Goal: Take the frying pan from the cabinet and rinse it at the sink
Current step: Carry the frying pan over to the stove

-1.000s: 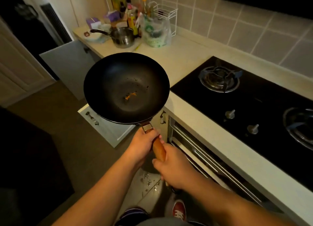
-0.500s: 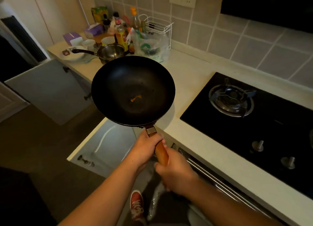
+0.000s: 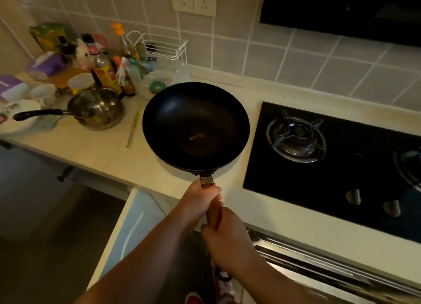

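Observation:
The black frying pan (image 3: 196, 126) hangs level over the pale countertop (image 3: 95, 148), just left of the gas hob. A small orange scrap lies in its bottom. Its brown wooden handle (image 3: 213, 214) runs back toward me. My left hand (image 3: 200, 199) grips the handle close to the metal collar. My right hand (image 3: 224, 233) grips it further back, near the end. Below the counter, the white cabinet door (image 3: 134, 224) stands swung out. No sink is in view.
A black gas hob (image 3: 330, 167) with burners and knobs fills the right side. A steel saucepan (image 3: 96, 108), bottles, cups and a wire rack (image 3: 159, 46) crowd the back left. A thin utensil (image 3: 133, 130) lies on the counter. A pulled-out drawer rail (image 3: 319, 265) sits under the hob.
I have carried the pan up and to the right, from over the floor and open cabinet to over the countertop beside the hob. Both hands kept their grip.

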